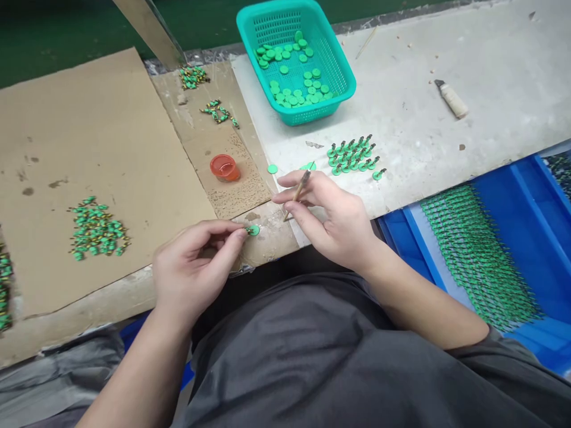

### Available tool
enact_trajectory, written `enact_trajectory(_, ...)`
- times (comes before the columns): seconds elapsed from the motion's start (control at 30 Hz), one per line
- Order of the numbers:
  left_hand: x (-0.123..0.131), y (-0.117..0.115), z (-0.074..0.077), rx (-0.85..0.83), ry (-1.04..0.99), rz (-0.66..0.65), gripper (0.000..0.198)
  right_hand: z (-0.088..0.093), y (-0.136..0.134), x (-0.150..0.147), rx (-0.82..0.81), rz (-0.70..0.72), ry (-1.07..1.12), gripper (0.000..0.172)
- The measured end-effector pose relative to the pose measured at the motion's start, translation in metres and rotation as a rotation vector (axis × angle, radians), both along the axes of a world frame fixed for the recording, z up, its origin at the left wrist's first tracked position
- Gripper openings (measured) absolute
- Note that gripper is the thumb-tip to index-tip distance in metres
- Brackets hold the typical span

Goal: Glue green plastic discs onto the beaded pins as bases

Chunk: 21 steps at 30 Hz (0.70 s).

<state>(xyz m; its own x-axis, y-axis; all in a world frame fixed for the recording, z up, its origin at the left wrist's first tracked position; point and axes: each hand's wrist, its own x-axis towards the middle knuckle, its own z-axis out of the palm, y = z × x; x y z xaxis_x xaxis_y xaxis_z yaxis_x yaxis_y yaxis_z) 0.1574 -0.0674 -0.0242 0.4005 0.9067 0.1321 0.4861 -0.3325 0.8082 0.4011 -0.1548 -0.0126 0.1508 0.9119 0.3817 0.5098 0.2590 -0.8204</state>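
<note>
My left hand [194, 267] pinches a small green disc [253, 230] between thumb and fingertips, just above the table's front edge. My right hand [328, 217] is closed around a thin wooden stick [298, 191] that slants down toward the disc, its tip a little to the right of it. A loose green disc [272, 169] lies on the table beyond the hands. A small orange cap [224, 167] with liquid in it stands on the cardboard behind my left hand.
A teal basket [341, 77] holding green discs stands at the back. Rows of green-capped pins [353, 157] stand right of the stick. Piles of green and gold parts [96, 229] lie on the cardboard [89, 131]. A blue tray [526, 202] at the right holds many green parts. A wrapped knife [452, 98] lies far right.
</note>
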Motion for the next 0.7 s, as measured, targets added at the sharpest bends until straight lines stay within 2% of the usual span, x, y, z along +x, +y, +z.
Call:
enact_trajectory(0.33,0.0011,0.0,0.0003,0.056,0.049,-0.023,0.011,-0.0016,0.0014,0.0009,-0.013,-0.015,0.013,0.018)
enact_trajectory(0.43,0.0013,0.0013,0.0,0.095,0.038,-0.051,0.008,-0.0003,-0.0003,0.0039,-0.004,-0.006,-0.093,0.014)
enact_trajectory(0.53,0.0006,0.0023,0.0,0.13,0.034,-0.081,0.006,-0.0005,-0.003,0.0072,-0.008,0.021,-0.211,0.02)
enact_trajectory(0.7,-0.0015,0.0016,-0.0017,0.215,0.035,-0.114,0.004,-0.0026,-0.0034,0.0098,-0.139,0.098,-0.305,0.024)
